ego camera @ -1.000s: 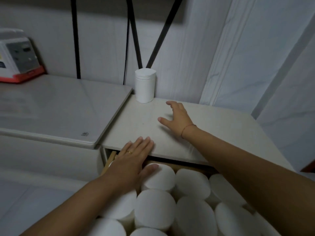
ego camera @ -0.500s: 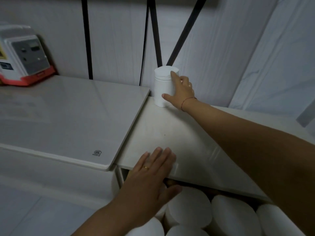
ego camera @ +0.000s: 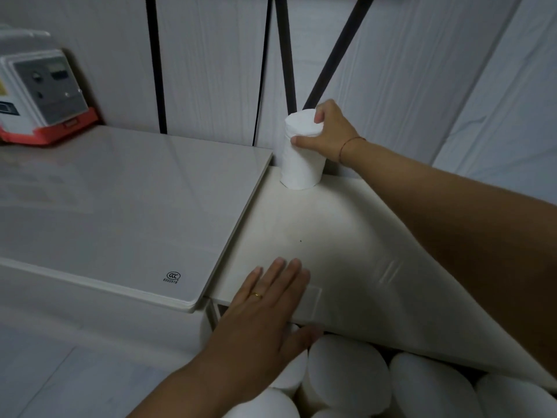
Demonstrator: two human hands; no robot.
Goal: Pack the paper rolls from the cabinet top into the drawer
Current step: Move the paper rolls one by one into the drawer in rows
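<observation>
head | right hand [ego camera: 330, 135] fingers [ego camera: 320, 116] hold the paper roll [ego camera: 301, 165] at the back of the worktop [ego camera: 337, 230], by the wall | left hand [ego camera: 265, 309] lies flat, fingers straight, on the front edge | packed rolls [ego camera: 346, 369] just below

Cabinet top [ego camera: 331, 230] takes centre to 3 o'clock. One paper roll [ego camera: 300, 164] stands on its back corner at 12 o'clock, close to the wall. Right hand [ego camera: 330, 135] grips the roll from its 3 o'clock side, thumb in front, fingers over the top. Left hand [ego camera: 265, 309] lies flat on the cabinet top's front edge at 6 o'clock, thumb below the edge. Drawer [ego camera: 391, 352] sits under that edge, 5 o'clock, with packed rolls [ego camera: 346, 369] on end inside. Low unit [ego camera: 120, 200] abuts the cabinet at 9 o'clock; box device [ego camera: 42, 95] sits on it at 10 o'clock.
</observation>
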